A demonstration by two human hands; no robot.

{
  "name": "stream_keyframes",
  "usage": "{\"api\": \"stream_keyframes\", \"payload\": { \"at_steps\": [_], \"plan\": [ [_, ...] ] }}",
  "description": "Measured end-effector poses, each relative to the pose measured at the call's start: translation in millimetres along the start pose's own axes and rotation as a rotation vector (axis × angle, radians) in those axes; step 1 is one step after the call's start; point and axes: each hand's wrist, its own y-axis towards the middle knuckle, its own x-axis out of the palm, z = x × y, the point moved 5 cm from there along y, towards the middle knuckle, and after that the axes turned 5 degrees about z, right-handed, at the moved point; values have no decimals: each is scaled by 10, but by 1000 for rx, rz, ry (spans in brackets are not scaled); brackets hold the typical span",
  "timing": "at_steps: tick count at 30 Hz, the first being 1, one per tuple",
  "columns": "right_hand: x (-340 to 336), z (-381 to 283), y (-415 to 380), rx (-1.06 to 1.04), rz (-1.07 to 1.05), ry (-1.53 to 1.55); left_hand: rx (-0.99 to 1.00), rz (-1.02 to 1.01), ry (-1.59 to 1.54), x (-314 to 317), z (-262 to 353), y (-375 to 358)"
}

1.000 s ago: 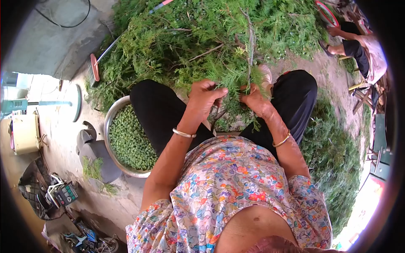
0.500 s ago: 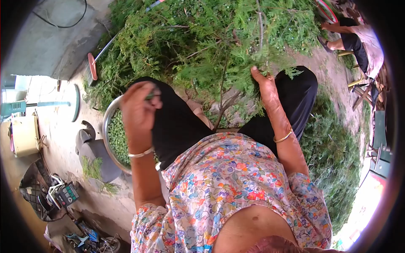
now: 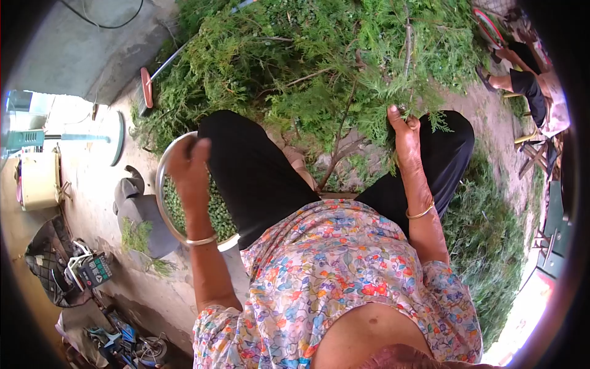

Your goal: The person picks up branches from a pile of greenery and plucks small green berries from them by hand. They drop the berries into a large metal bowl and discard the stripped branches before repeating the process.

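My left hand (image 3: 187,161) hangs over the metal bowl (image 3: 161,184), which is filled with small green seeds (image 3: 216,212), on the ground by my left knee. Its fingers point down into the bowl and I cannot see anything in them. My right hand (image 3: 404,132) is shut on a leafy green branch (image 3: 344,117) held above my right knee; its bare stem runs down between my legs. A silver bangle is on my left wrist and a gold one on my right.
A big heap of cut green branches (image 3: 295,49) lies in front of me, with more greenery (image 3: 485,234) on the right. Another person (image 3: 531,86) sits at far right. A grey shoe (image 3: 138,212), a fan base (image 3: 115,136) and bags (image 3: 55,270) lie on the left.
My left hand left the branch and swung left over the bowl, then lowered into it. My right hand lifted the branch and moved it to the right.
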Motion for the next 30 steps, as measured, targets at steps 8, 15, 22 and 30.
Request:
{"api": "stream_keyframes", "payload": {
  "at_steps": [8, 15, 22, 30],
  "plan": [
    [-61, -111, -120, -76, -24, 82, 161, -910, -224, 2149, 29, -831],
    [-176, -109, -91, 12, -57, 245, -589, -646, -943, 2340, -23, -987],
    [-250, -152, -127, 76, -49, 423, -386, -395, -1067, 2091, 449, -632],
    [275, -72, -837, -69, -466, -83, -393, -273, -1333, 2269, 1127, -769]
  ]
}}
